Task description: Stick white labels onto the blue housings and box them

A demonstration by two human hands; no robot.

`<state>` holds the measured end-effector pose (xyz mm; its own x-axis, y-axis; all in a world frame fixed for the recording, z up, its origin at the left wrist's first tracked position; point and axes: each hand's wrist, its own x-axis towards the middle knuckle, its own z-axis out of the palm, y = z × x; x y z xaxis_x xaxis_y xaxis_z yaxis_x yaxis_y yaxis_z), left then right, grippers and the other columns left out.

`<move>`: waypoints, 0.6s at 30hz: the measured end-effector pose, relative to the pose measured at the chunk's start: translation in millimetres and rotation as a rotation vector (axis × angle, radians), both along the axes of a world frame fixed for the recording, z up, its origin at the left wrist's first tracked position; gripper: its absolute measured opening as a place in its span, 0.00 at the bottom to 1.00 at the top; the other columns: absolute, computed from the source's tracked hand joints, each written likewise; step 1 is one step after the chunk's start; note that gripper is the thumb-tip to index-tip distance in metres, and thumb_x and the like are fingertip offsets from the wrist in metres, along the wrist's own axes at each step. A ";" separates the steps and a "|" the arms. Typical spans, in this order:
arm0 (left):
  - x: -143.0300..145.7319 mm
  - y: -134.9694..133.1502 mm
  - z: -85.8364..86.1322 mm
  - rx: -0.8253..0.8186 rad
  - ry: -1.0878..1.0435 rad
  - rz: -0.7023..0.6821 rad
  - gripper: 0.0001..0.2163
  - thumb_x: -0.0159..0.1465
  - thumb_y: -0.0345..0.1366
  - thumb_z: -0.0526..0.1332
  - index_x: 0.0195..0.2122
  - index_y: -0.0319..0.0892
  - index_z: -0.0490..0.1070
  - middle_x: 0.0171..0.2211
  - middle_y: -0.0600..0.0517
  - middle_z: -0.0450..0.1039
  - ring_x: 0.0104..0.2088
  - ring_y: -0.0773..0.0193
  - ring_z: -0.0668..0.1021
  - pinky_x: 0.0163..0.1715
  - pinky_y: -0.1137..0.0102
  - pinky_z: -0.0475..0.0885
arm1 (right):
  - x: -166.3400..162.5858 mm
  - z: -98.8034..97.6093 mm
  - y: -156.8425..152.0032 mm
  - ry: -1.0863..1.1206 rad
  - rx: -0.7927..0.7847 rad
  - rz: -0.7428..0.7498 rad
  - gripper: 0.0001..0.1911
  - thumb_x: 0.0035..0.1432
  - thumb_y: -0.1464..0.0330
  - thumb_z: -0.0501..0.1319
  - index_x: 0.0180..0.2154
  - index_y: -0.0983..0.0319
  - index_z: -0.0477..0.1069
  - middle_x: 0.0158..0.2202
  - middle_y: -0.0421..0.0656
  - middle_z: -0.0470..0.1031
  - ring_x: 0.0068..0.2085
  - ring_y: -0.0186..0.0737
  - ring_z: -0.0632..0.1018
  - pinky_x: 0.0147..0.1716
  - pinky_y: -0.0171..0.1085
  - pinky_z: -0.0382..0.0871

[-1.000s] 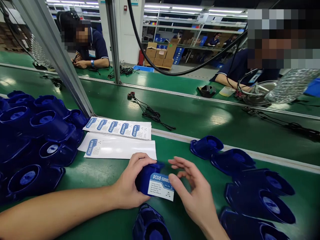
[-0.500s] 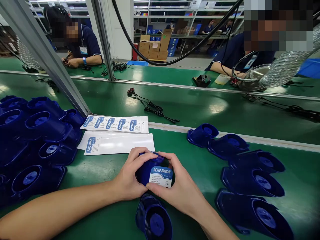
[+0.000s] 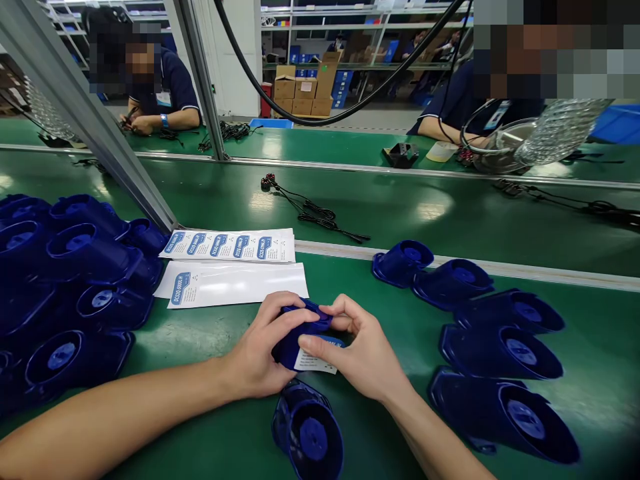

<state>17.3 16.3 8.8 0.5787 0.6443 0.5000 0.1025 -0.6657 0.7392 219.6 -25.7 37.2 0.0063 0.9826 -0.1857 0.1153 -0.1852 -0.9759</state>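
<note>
My left hand is wrapped around a dark blue plastic housing held just above the bench. A white and blue label lies on its near side, partly covered by my right thumb. My right hand grips the housing from the right, its fingers curled at the top edge and its thumb on the label. Just below my hands stands another blue housing, with its round opening facing me. Beyond my left hand lie two label sheets, a nearer one with a single label left and a farther one with several.
Piled blue housings fill the left side, and several more form a row at right. A metal post slants across the left. Black cables lie on the green conveyor strip. Two co-workers sit across the bench.
My right thumb has moved up over the label, and my right fingers have curled in at the housing's top. The housing has tilted, so its labelled side shows less.
</note>
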 end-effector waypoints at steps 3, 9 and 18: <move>0.8 0.8 -2.7 -0.024 -0.026 0.020 0.34 0.59 0.26 0.72 0.66 0.50 0.65 0.58 0.42 0.67 0.61 0.48 0.73 0.63 0.51 0.74 | 0.8 -8.3 4.6 0.086 0.005 -0.018 0.26 0.53 0.52 0.78 0.40 0.57 0.67 0.35 0.44 0.87 0.37 0.46 0.83 0.38 0.41 0.73; 8.0 0.8 -15.2 -0.196 -0.233 0.322 0.40 0.55 0.34 0.79 0.64 0.51 0.59 0.61 0.43 0.61 0.63 0.46 0.70 0.55 0.55 0.79 | -16.1 -19.8 1.8 0.472 0.024 0.008 0.44 0.55 0.48 0.76 0.63 0.55 0.58 0.56 0.53 0.83 0.52 0.51 0.85 0.51 0.46 0.78; 0.0 -2.5 -6.5 -0.390 -0.181 0.092 0.34 0.62 0.32 0.70 0.65 0.53 0.55 0.71 0.42 0.47 0.74 0.42 0.59 0.66 0.48 0.72 | 9.9 -25.7 10.2 0.128 0.108 0.048 0.34 0.52 0.63 0.77 0.56 0.56 0.66 0.54 0.50 0.83 0.52 0.54 0.83 0.56 0.54 0.76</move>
